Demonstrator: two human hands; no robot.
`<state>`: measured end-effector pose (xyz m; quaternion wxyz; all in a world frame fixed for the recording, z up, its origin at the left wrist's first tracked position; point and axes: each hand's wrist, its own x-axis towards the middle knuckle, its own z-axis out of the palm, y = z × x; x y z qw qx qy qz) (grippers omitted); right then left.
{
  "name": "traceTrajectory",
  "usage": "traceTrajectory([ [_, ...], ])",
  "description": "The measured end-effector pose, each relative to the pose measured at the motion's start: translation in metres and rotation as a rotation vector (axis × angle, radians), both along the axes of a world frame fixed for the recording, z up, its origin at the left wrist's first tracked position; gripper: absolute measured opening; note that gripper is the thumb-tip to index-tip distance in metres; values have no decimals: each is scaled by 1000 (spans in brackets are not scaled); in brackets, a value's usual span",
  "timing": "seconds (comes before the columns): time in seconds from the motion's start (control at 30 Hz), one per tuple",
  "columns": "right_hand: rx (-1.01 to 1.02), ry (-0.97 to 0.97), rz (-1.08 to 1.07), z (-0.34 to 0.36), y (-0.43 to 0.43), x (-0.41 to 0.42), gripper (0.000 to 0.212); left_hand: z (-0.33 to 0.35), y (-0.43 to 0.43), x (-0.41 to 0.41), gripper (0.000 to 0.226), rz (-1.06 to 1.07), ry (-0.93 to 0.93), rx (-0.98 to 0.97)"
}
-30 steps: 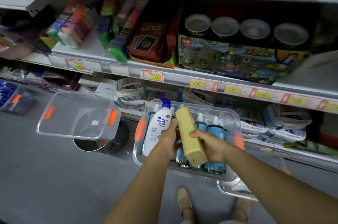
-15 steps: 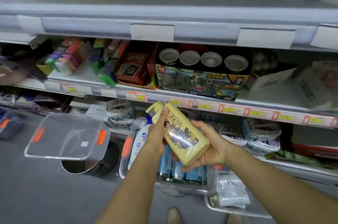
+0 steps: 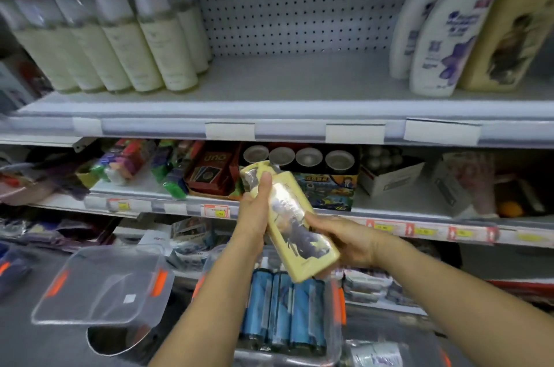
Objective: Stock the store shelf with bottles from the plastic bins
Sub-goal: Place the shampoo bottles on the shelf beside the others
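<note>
Both hands hold a pale yellow pump bottle [image 3: 295, 234], tilted with its top up-left, above the clear plastic bin [image 3: 335, 324]. My left hand [image 3: 254, 210] grips its neck and upper side. My right hand [image 3: 344, 242] cups its lower side. Several blue bottles [image 3: 283, 309] stand in the bin below. The upper shelf [image 3: 269, 87] has bare room in the middle, with several cream bottles [image 3: 120, 43] at its left and white shampoo bottles [image 3: 440, 37] plus a matching yellow bottle [image 3: 509, 37] at its right.
A clear bin lid with orange clips [image 3: 102, 285] rests on a metal pot [image 3: 120, 339] at lower left. The shelf below holds card games [image 3: 209, 168], a toy box [image 3: 323, 189] and cartons. Price tags line the shelf edges.
The yellow bottle has come up out of the bin in both hands. My view has tilted upward, so the upper shelf with its bottles now shows.
</note>
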<state>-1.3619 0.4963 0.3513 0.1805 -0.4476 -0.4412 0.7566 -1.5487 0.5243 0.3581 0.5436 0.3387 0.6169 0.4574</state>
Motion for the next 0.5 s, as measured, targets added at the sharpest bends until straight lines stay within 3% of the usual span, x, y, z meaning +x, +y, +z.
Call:
traceTrajectory([
  [0.1,205,-26,18,20,4,14,68,31,3,16,75,-48,123,122],
  [0.27,427,-34,-35,56,10,46,66,79,6,52,88,-133,286,342],
  [0.37,566,-82,-101,80,13,73,59,108,11,81,85,-135,281,401],
  [0.5,676,-61,-226,111,17,115,52,145,15,128,61,-188,171,493],
])
